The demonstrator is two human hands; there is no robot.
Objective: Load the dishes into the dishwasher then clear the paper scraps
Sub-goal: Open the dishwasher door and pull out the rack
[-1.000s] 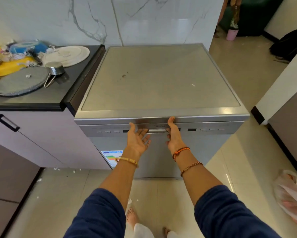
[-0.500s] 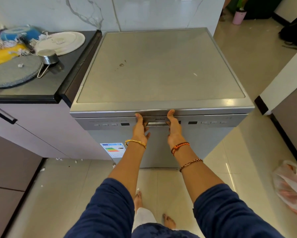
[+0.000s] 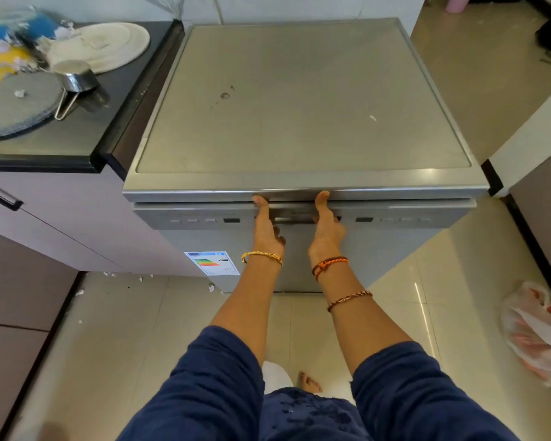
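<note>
The boxy silver-grey steel dishwasher [image 3: 302, 122] stands beside the dark table [image 3: 76, 135], its flat top scuffed, its door (energy label low on the front) ajar. The left hand [image 3: 266, 230] and right hand [image 3: 326, 227] each grip the door's top edge.

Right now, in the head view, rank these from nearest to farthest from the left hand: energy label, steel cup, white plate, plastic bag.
Measured from the left hand:
1. Energy label, just below-left on the dishwasher front.
2. Steel cup, on the counter, left.
3. White plate, behind the cup.
4. Plastic bag, on the floor, far right.
</note>
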